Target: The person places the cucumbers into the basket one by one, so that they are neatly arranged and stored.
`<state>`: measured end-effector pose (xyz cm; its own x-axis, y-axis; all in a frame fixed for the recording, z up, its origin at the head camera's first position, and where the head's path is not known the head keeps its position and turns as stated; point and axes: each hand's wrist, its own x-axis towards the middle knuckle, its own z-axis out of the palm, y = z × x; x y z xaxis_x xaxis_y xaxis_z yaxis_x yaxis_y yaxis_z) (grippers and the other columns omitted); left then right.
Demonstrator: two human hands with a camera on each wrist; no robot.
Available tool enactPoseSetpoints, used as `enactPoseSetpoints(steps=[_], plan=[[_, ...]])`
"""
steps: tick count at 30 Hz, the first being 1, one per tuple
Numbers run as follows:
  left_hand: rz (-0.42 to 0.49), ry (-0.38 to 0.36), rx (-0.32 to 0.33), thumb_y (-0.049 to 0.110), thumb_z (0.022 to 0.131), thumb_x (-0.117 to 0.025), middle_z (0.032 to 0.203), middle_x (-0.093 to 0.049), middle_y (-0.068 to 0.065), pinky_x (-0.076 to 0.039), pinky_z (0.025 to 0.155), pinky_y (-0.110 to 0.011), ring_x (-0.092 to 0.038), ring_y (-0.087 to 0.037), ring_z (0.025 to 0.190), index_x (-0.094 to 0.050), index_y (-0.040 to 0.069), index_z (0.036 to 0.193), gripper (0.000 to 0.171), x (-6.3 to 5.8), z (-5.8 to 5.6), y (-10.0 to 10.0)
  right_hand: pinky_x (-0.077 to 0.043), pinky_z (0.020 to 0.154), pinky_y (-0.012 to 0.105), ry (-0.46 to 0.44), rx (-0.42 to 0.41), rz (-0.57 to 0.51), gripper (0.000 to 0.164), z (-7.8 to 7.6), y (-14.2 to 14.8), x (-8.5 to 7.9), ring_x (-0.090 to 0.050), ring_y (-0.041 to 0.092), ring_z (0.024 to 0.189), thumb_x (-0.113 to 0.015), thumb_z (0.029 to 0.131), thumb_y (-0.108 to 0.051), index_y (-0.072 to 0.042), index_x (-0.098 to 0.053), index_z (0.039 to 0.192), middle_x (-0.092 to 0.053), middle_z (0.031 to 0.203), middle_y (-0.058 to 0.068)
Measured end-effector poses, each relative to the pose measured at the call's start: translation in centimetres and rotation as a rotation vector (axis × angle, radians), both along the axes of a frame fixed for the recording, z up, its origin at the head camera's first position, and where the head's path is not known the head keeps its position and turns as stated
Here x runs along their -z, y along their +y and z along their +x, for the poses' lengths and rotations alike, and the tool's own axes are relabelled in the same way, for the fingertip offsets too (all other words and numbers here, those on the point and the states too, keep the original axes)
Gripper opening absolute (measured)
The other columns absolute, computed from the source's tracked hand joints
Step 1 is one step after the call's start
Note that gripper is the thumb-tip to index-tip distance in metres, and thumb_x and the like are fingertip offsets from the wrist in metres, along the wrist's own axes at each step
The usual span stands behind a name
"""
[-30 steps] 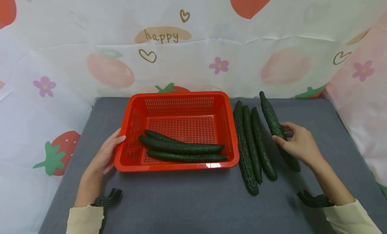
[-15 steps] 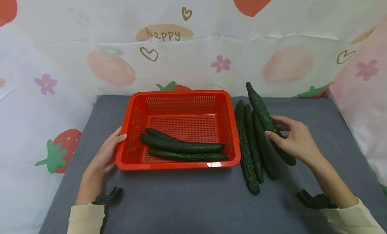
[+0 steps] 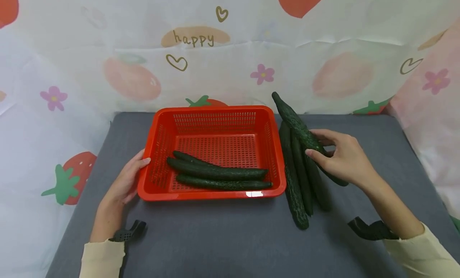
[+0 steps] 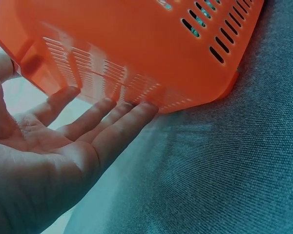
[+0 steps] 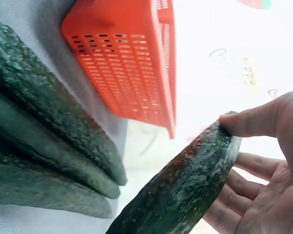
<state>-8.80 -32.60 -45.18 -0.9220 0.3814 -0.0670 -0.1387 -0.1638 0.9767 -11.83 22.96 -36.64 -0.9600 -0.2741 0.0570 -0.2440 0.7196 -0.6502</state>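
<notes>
My right hand (image 3: 341,156) grips a dark green cucumber (image 3: 296,124) between thumb and fingers, above the table and slanting over the other cucumbers. In the right wrist view the held cucumber (image 5: 180,180) is apart from those below. My left hand (image 3: 125,178) holds the left side of a red plastic basket (image 3: 212,196), thumb on the rim. Its fingertips touch the slotted outer wall in the left wrist view, where the hand (image 4: 63,156) is seen palm up. Inside the basket, three cucumbers (image 3: 219,173) lie near the front wall.
Three more cucumbers (image 3: 296,190) lie side by side just right of the basket, partly covered by the held one. Grey cloth (image 3: 215,238) covers the table. A printed white curtain (image 3: 215,78) hangs behind its back edge.
My right hand has lifted the cucumber and carried it left, from beside the row to over it, towards the basket's right rim. The left hand keeps its hold on the basket.
</notes>
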Motion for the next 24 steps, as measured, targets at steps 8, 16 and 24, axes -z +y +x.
enactPoseSetpoints(steps=[8, 16, 24], plan=[[0.013, -0.016, -0.01, 0.015, 0.115, -0.032, 0.131, -0.071, 0.005, -0.064, 0.09, -0.029, -0.077, -0.01, 0.104, -0.035, 0.02, 0.159, 0.045, 0.1, 0.2, -0.4, -0.062, 0.089, 0.059, 0.025, -0.062, 0.039, 0.053, -0.5, -1.5, -1.3, -0.072, 0.039, 0.115, -0.074, 0.099, -0.029, -0.009, -0.061, 0.147, -0.072, 0.132, 0.022], [0.041, -0.01, 0.011, 0.014, 0.115, -0.032, 0.129, -0.072, 0.003, -0.064, 0.09, -0.029, -0.077, -0.009, 0.104, -0.035, 0.018, 0.158, 0.044, 0.1, 0.0, -0.1, -0.059, 0.077, 0.049, 0.03, -0.106, 0.076, 0.053, -1.0, -3.1, -2.3, -0.071, 0.032, 0.109, -0.075, 0.098, -0.028, -0.012, -0.062, 0.147, -0.074, 0.131, 0.018], [0.058, 0.003, 0.016, 0.012, 0.115, -0.031, 0.124, -0.074, 0.002, -0.064, 0.087, -0.028, -0.079, -0.01, 0.098, -0.035, 0.016, 0.157, 0.043, 0.2, -0.1, 0.1, -0.047, 0.07, 0.037, 0.05, -0.179, 0.099, 0.05, -1.6, -4.9, -2.8, -0.065, 0.021, 0.08, -0.075, 0.098, -0.027, -0.013, -0.064, 0.145, -0.075, 0.13, 0.014]])
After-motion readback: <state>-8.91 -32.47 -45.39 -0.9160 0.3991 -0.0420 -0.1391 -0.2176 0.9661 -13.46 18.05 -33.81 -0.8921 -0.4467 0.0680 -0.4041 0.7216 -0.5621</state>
